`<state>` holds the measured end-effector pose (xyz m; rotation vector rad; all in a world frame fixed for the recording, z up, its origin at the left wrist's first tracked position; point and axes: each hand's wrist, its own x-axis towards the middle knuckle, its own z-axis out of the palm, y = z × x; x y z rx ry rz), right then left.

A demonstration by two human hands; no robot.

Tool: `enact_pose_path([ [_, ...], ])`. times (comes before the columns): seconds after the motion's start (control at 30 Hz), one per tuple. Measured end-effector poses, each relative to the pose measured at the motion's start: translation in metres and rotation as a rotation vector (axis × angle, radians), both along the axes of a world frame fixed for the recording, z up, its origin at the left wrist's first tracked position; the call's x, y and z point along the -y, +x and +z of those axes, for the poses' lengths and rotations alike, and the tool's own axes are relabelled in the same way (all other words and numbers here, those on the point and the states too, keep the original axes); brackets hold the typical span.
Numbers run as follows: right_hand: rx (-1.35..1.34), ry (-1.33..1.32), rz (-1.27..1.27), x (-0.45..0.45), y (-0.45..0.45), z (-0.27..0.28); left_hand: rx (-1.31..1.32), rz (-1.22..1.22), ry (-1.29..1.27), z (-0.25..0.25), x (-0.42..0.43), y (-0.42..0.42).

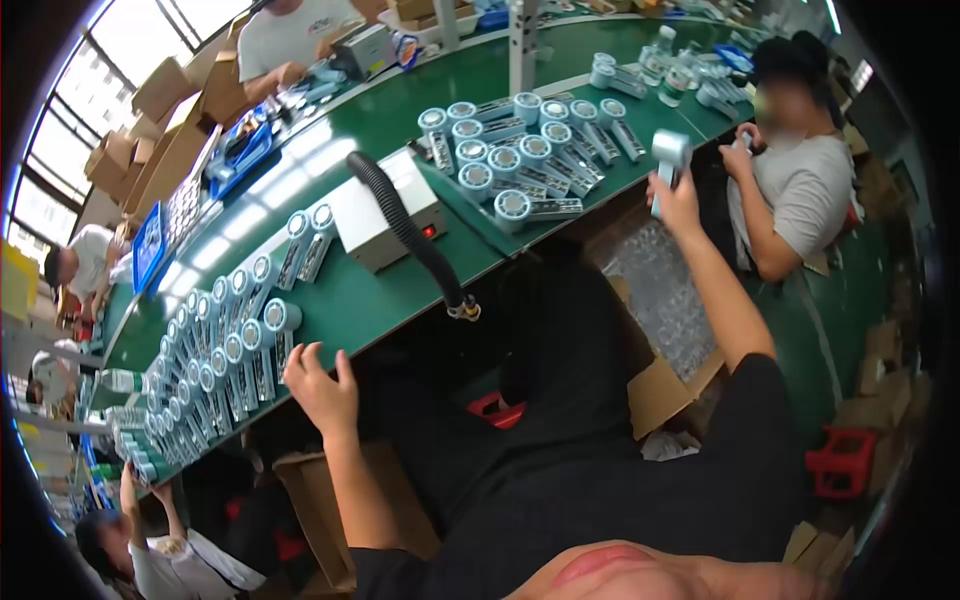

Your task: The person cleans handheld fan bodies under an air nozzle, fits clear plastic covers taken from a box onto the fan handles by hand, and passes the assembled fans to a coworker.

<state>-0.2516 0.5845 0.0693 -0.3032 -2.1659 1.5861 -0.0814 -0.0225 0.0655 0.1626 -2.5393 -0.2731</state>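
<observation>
My right hand (pixel 680 203) is wrapped round the handle of a light-blue handheld fan (pixel 671 150), its round head pointing up above my fingers. It is raised off the bench, to the right of a group of similar fans (pixel 505 158) lying with their handles open on the green bench. On the other side, my left hand (pixel 322 388) has its fingers apart and nothing in them. It hovers at the bench edge, beside the near end of long rows of fans (pixel 236 348). Whether its fingertips touch the closest handle I cannot tell.
A white box with a red-lit switch (pixel 388 212) stands mid-bench, and a black flexible hose (pixel 405 230) hangs in front of it. An open carton with plastic lining (pixel 662 290) sits below right. Co-workers sit around; one at right (pixel 800 190) holds a part.
</observation>
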Motion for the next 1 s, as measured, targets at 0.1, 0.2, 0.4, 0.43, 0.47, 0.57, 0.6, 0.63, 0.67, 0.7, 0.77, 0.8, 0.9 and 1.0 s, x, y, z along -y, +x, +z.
enact_pose_path([
  [0.1,0.135,0.3,-0.13,-0.086,-0.086,0.001,0.012,0.112,-0.076,-0.006,0.024,-0.025],
  [0.2,0.223,0.453,-0.172,-0.125,-0.132,-0.009,0.049,0.203,-0.098,0.001,0.031,-0.044],
  [0.4,0.344,0.804,-0.203,-0.129,-0.197,-0.043,0.114,0.322,-0.099,0.006,0.045,-0.055],
  [0.43,0.351,0.828,-0.234,-0.13,-0.202,-0.047,0.112,0.299,-0.137,0.007,0.045,-0.055],
  [0.47,0.347,0.851,-0.249,-0.133,-0.214,-0.055,0.11,0.291,-0.175,0.008,0.046,-0.053],
  [0.57,0.335,0.936,-0.176,-0.156,-0.24,-0.077,0.099,0.29,-0.212,-0.007,0.059,-0.049],
  [0.6,0.303,0.921,-0.192,-0.157,-0.239,-0.075,0.099,0.302,-0.166,-0.013,0.067,-0.049],
  [0.63,0.23,0.878,-0.238,-0.147,-0.227,-0.072,0.095,0.295,-0.111,-0.017,0.072,-0.051],
  [0.67,0.126,0.816,-0.299,-0.141,-0.211,-0.071,0.115,0.309,-0.044,-0.011,0.074,-0.052],
  [0.7,-0.007,0.738,-0.367,-0.127,-0.19,-0.067,0.137,0.299,0.032,-0.003,0.071,-0.054],
  [0.77,-0.243,0.589,-0.46,-0.108,-0.145,-0.071,0.177,0.307,0.077,0.003,0.07,-0.054],
  [0.8,-0.31,0.534,-0.487,-0.098,-0.117,-0.074,0.194,0.332,0.101,0.004,0.073,-0.059],
  [0.9,-0.307,0.418,-0.526,-0.07,-0.038,-0.116,0.073,0.069,0.818,0.011,0.062,-0.038],
  [1.0,-0.204,0.476,-0.479,-0.06,0.026,-0.187,0.076,-0.232,1.354,0.012,0.03,0.001],
])
